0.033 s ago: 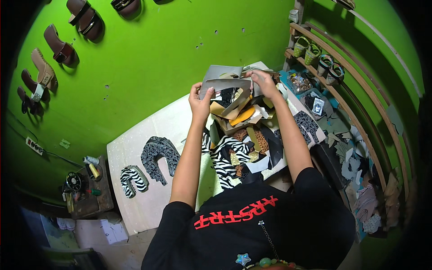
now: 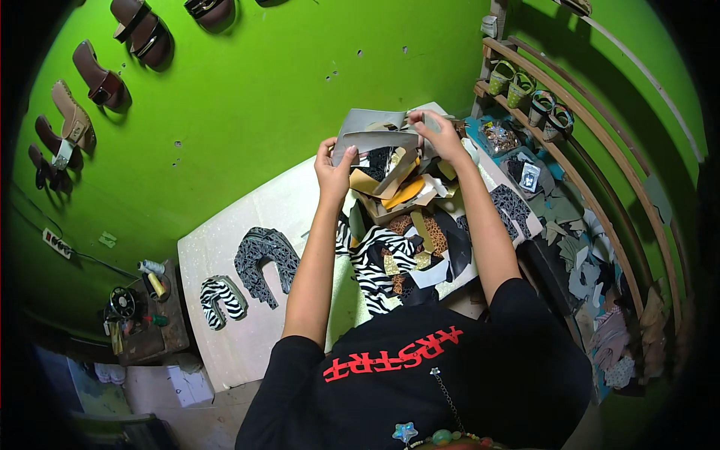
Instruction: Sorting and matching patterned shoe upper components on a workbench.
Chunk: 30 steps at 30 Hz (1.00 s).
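"Grey and thin, that sheet (image 2: 379, 141) is bending in front of the person; what is gripping it?"

"The left hand (image 2: 335, 166) is clamping its left edge, thumb lying in front and fingers reaching behind. The right hand (image 2: 441, 136) is curling its fingers by the upper right end; whether they are closing on anything, I cannot tell."

"Where is the sheet sitting?"

"It is hanging over the cardboard box (image 2: 391, 216), which is brimming with scraps, an orange piece (image 2: 405, 193) among them."

"Which step are we seeing?"

"By my judgement, the person is handling one piece above the offcuts. Moving on would be calling for a steady left pinch, a sure right hold and room above the loose scraps."

"And farther out?"

"Zebra-print fabric (image 2: 366, 281) is lying on the near side of the box. Toward the left of the pale table (image 2: 206, 255), a dark patterned arch (image 2: 255, 244) and a smaller zebra-print arch (image 2: 211, 306) are resting apart."

"Any writing?"

"Red lettering (image 2: 394, 360) is running across the black shirt (image 2: 480, 397); I am leaving it uncopied. On the sheet, I am making out none."
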Tool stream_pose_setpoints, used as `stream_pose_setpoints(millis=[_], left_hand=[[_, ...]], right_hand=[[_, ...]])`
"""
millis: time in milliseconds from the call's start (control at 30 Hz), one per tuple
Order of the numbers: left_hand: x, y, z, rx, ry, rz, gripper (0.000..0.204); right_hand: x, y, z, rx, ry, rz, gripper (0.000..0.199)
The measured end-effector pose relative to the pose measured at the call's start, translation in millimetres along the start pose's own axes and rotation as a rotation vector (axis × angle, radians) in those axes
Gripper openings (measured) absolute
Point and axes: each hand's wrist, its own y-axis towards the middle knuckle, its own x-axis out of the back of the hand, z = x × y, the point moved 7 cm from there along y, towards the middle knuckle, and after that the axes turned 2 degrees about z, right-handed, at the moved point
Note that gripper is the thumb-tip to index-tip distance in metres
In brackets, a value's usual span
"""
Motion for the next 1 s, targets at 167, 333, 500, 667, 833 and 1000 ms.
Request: stream_pose_setpoints(millis=[167, 333, 500, 667, 833, 1000], left_hand=[[3.9, -3.2, 7.1, 0.108, -0.097, 0.069, 0.029], [3.3, -9.6, -0.4, 0.176, -0.266, 0.098, 0.032], [20.8, -22.8, 1.2, 0.203, -0.360, 0.074, 0.032], [24.6, -44.8, 14.4, 0.206, -0.202, -0.033, 0.028], [21.0, -70.0, 23.0, 0.254, -0.016, -0.100, 0.029], [11.3, -96.3, 26.9, 0.398, -0.139, 0.028, 0.033]], right_hand=[[-19.5, -3.1, 27.3, 0.078, -0.296, -0.058, 0.047], [-26.1, -12.8, 5.1, -0.157, -0.433, 0.022, 0.045], [-56.3, -43.7, 15.7, -0.054, -0.065, 0.200, 0.048], [-81.0, -85.6, 25.2, -0.055, -0.286, 0.093, 0.051], [-80.5, -112.4, 31.5, -0.040, -0.315, -0.080, 0.039], [-93.7, -142.0, 54.4, -0.024, -0.555, -0.259, 0.044]])
